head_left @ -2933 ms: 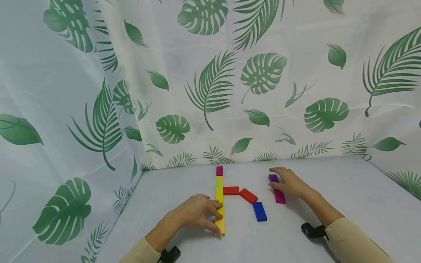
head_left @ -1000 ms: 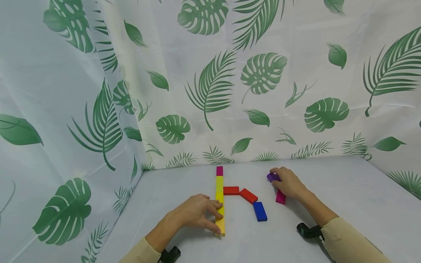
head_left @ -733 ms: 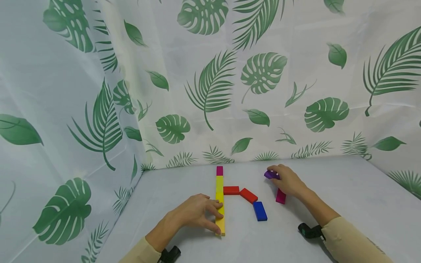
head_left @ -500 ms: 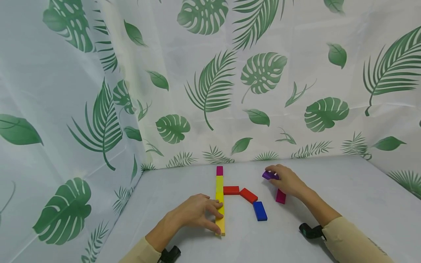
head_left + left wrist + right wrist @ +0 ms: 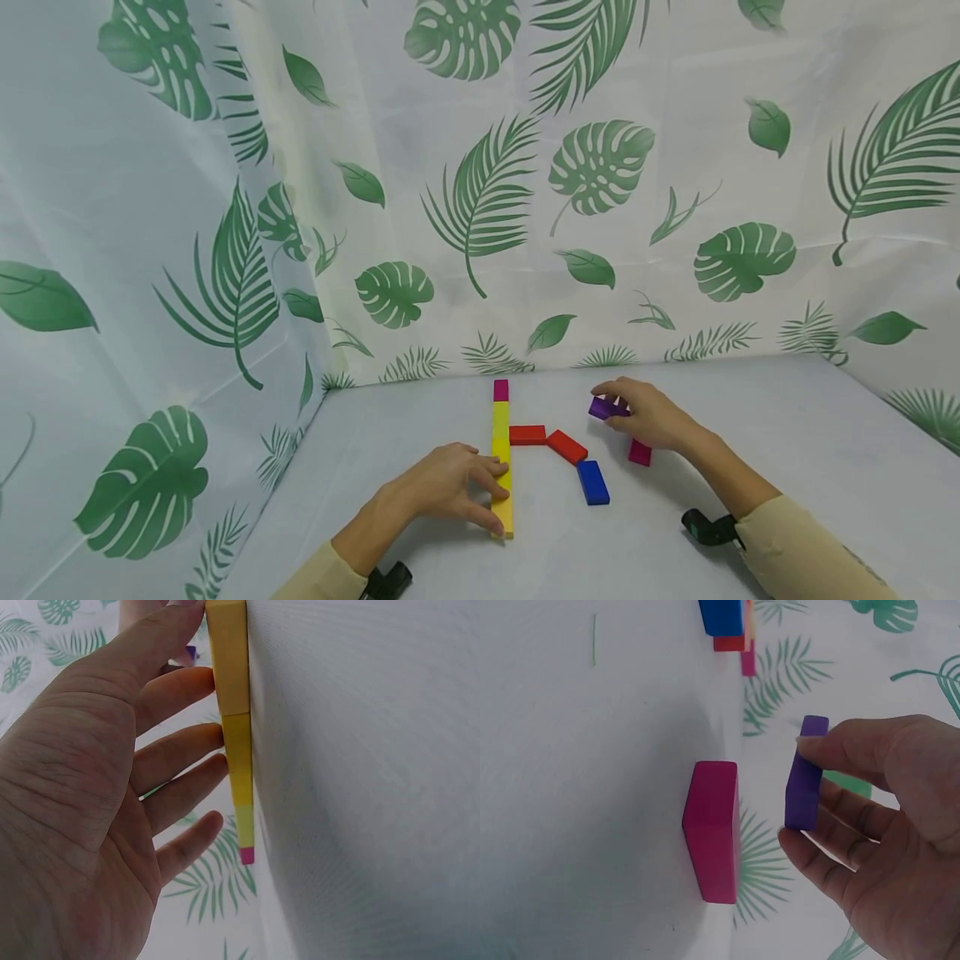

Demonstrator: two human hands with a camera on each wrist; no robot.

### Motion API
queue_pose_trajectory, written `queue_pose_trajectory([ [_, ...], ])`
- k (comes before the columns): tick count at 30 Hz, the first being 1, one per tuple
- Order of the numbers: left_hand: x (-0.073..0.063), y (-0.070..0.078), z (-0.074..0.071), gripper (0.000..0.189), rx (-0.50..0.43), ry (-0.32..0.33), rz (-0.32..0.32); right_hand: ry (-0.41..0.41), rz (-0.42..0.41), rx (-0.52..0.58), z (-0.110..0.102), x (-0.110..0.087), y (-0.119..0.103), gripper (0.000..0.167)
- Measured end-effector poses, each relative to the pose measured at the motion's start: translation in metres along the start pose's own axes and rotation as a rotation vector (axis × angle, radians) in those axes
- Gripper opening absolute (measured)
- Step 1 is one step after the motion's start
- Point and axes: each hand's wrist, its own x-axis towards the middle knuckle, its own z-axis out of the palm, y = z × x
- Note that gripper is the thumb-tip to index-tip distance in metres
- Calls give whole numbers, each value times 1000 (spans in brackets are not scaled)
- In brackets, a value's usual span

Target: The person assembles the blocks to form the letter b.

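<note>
My right hand (image 5: 652,412) pinches a purple block (image 5: 600,408) between thumb and fingertips. In the right wrist view that purple block (image 5: 804,787) is held up off the table. A magenta block (image 5: 640,452) lies just below the hand, partly covered by it in the head view. My left hand (image 5: 442,483) rests its fingertips along a straight row of yellow blocks (image 5: 501,450), thumb at the near end. In the left wrist view its fingers are spread and touch the side of the yellow row (image 5: 238,757). A small magenta block (image 5: 501,390) caps the far end.
From the yellow row a curve runs right: a red block (image 5: 527,435), a second, slanted red block (image 5: 567,447), then a blue block (image 5: 593,482). They lie on a white table (image 5: 555,550). Behind it hangs a white leaf-print curtain (image 5: 660,175).
My right hand has picked the purple block up from the far end of the magenta block, turned it and shifted it left. The left hand and the other blocks stay put.
</note>
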Motion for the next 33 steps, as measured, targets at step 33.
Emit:
queue_pose_trajectory([
  [33,0,1,1,51,1,1,-6,-185,-158,74,-5,-2,-31,42],
])
